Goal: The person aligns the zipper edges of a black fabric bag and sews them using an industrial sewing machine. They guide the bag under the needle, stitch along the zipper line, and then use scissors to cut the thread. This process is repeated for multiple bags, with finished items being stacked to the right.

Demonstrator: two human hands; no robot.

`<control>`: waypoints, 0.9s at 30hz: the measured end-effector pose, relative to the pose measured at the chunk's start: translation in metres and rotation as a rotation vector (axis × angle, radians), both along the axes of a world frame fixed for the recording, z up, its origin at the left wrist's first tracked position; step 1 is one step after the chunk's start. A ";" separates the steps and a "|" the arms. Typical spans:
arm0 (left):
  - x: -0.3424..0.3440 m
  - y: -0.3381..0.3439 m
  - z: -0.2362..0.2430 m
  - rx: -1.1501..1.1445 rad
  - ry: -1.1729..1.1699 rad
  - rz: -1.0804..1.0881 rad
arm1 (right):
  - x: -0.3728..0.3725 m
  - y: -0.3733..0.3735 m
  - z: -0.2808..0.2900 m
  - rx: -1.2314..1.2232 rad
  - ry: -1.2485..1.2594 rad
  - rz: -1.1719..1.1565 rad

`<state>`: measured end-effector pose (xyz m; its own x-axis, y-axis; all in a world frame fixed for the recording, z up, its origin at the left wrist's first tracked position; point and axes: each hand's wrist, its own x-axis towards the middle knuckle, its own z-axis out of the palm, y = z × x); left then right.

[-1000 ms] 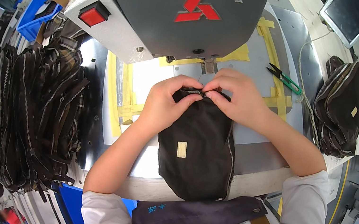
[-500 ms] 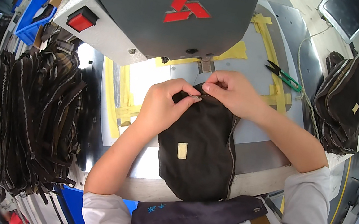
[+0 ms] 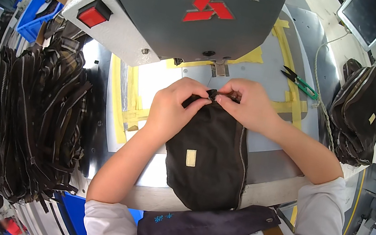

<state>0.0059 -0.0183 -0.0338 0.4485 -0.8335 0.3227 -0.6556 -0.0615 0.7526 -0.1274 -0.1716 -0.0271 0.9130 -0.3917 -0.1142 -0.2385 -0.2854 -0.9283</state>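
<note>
A dark brown fabric pouch [image 3: 208, 159] with a metal zipper down its right side and a small cream label lies over the front edge of the machine's work plate. Its narrow far end is pinched between both hands. My left hand [image 3: 174, 107] grips the left side of that end with thumb and forefinger. On the other side, my right hand [image 3: 245, 105] pinches the same end, where the cloth bunches up dark between the fingertips. Both hands are just short of the metal clamp [image 3: 218, 68] under the grey sewing machine head [image 3: 195, 18].
Piled at the left are several dark and plaid zippered pieces [image 3: 28, 124]. More finished-looking pouches [image 3: 364, 111] are stacked at the right. Green-handled thread snips [image 3: 300, 82] lie on the plate among yellow tape strips [image 3: 291, 60]. A screen [image 3: 366, 19] stands far right; a blue bin [image 3: 40, 11] far left.
My right fingers have shifted at the pouch's far end, and the cloth there is now folded up between the fingertips. The view has shifted slightly; the pouch body stays in place.
</note>
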 end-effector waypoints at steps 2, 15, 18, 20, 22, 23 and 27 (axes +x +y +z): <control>0.001 0.001 -0.002 -0.104 -0.248 -0.043 | 0.000 0.000 -0.002 0.015 0.022 -0.034; 0.001 -0.002 0.008 0.244 0.342 0.026 | -0.002 0.004 -0.010 -0.004 -0.121 -0.004; 0.000 0.000 0.011 0.278 0.293 0.054 | 0.000 0.004 -0.005 -0.009 -0.127 0.049; -0.007 0.000 0.012 0.287 0.072 0.078 | 0.003 0.001 0.002 -0.102 -0.075 0.097; -0.007 0.001 0.011 0.248 0.138 0.073 | 0.005 -0.001 0.003 -0.140 -0.039 0.117; -0.007 0.001 0.009 0.228 0.170 0.070 | 0.005 -0.002 0.002 -0.132 -0.029 0.113; 0.001 0.003 0.004 0.203 0.360 0.055 | 0.004 -0.004 -0.009 0.083 -0.088 0.073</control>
